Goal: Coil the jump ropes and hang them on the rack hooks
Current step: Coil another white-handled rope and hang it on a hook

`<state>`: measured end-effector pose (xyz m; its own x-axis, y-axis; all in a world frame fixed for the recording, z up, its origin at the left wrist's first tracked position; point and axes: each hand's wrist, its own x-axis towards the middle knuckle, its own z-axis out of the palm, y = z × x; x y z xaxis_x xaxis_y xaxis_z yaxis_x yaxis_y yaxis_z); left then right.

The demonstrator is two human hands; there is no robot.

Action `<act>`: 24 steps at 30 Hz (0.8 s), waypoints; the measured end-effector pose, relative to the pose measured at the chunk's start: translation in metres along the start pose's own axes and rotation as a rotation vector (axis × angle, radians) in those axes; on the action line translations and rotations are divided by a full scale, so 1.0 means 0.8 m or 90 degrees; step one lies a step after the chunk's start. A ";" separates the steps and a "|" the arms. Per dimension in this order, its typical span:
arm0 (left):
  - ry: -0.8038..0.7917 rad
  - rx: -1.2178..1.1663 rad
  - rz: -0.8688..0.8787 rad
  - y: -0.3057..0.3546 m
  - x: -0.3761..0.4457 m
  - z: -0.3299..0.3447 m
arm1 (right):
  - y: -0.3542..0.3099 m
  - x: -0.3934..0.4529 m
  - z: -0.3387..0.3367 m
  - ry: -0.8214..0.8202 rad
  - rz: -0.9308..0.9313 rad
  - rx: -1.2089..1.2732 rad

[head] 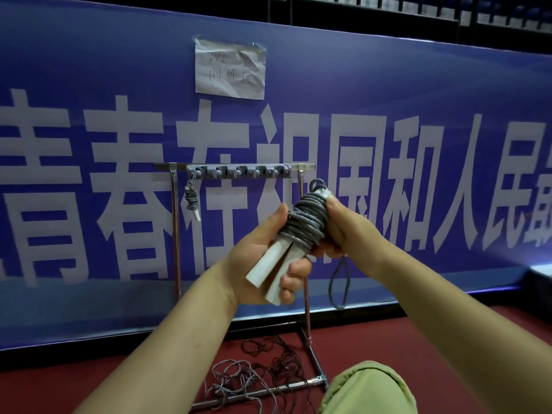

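A grey jump rope (304, 218) is wound in tight turns around its two white handles (265, 267). My left hand (257, 258) grips the handles from below. My right hand (346, 225) holds the wound bundle at its upper right, and a loose loop of the rope (339, 282) hangs under it. Behind stands a metal rack (176, 222) with a grey row of hooks (239, 172) on its top bar. Another coiled jump rope (191, 200) hangs from the leftmost hook.
Several loose ropes (254, 375) lie tangled on the red floor over the rack's base bar (254, 392). A blue banner (89, 138) with white characters and a taped paper note (230, 70) covers the wall. My green-clad knee (367, 389) is at the bottom right.
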<state>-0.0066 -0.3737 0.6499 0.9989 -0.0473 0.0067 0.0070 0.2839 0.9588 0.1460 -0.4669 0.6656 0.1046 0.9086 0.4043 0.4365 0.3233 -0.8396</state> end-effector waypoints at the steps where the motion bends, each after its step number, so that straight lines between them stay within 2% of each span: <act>1: 0.051 0.020 -0.007 0.001 0.000 0.003 | 0.001 -0.001 -0.004 0.011 0.010 -0.048; 4: 0.187 0.119 -0.010 0.004 -0.001 0.009 | 0.004 -0.003 -0.011 0.036 0.023 -0.118; 14: 0.488 0.480 0.039 -0.004 0.013 0.008 | 0.017 0.003 -0.016 0.005 0.088 -0.187; 18: 0.543 0.635 0.066 -0.006 0.009 0.000 | 0.021 0.005 -0.022 -0.040 0.136 -0.011; 24: 0.571 0.682 0.082 -0.005 0.007 -0.002 | 0.026 0.005 -0.011 -0.064 0.179 0.170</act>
<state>-0.0013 -0.3734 0.6453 0.6821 0.6581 0.3189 0.2818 -0.6390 0.7157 0.1635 -0.4592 0.6531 0.0938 0.9885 0.1187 0.1539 0.1034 -0.9827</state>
